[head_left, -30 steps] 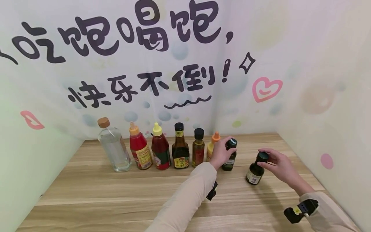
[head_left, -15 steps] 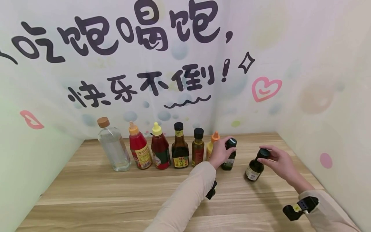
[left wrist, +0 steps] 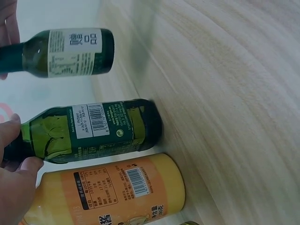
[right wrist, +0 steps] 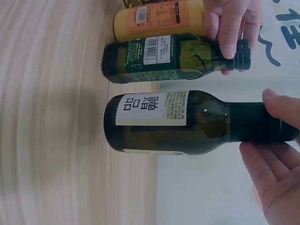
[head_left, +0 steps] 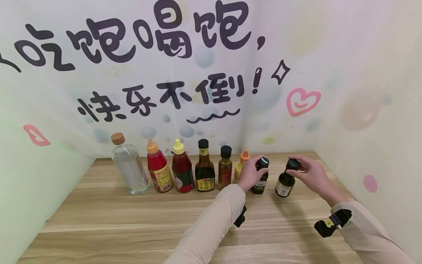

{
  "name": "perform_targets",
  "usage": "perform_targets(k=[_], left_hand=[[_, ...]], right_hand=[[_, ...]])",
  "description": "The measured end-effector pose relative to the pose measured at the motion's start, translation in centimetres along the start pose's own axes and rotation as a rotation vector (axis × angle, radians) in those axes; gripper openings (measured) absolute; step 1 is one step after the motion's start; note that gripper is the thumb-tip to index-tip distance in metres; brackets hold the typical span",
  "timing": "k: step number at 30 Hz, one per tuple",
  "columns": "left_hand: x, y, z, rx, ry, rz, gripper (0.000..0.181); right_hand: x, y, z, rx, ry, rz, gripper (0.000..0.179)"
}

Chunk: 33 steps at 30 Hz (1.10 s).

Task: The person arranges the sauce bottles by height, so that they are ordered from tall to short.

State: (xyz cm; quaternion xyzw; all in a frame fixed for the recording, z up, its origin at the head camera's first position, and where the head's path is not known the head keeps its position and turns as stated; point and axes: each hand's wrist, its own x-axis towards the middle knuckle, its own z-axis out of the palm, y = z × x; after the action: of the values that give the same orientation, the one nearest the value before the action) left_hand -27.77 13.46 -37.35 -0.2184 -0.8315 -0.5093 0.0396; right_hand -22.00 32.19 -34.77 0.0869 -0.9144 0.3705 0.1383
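Observation:
My left hand [head_left: 249, 175] pinches the dark cap of a square green glass bottle [head_left: 259, 186], which stands upright on the table. Its barcode label shows in the left wrist view. To the right, my right hand [head_left: 311, 175] holds a round dark bottle [head_left: 284, 185] by its dark green cap and neck, thumb on one side and fingers on the other. That bottle, with a pale label, tilts slightly and appears raised a little off the tabletop. A small gap separates the two bottles. A yellow squeeze bottle [left wrist: 112, 190] with an orange cap is beside the green one, partly behind my left hand.
Leftward runs a row: small brown bottle [head_left: 225, 168], soy sauce bottle [head_left: 205, 167], yellow-capped sauce bottle [head_left: 182, 170], red squeeze bottle [head_left: 159, 170] and clear bottle [head_left: 130, 168]. All stand on the wooden table [head_left: 132, 227] before a printed wall cloth [head_left: 211, 128].
My right hand has carried the round dark bottle away from me and slightly left, closer to the green bottle and level with the row. My left hand has kept still.

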Motion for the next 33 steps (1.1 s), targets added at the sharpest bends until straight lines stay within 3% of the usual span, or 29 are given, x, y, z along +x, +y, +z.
perform_targets(k=[17,33], left_hand=[[-0.1,0.0,-0.1,-0.019,-0.006,0.007,0.035],[0.0,-0.3,0.0,-0.019,-0.014,0.018,0.034]], right_hand=[[2.5,1.0,2.3,0.071,-0.015,0.01,0.046],[3.0,1.6,3.5,0.069,-0.005,0.042,0.045]])
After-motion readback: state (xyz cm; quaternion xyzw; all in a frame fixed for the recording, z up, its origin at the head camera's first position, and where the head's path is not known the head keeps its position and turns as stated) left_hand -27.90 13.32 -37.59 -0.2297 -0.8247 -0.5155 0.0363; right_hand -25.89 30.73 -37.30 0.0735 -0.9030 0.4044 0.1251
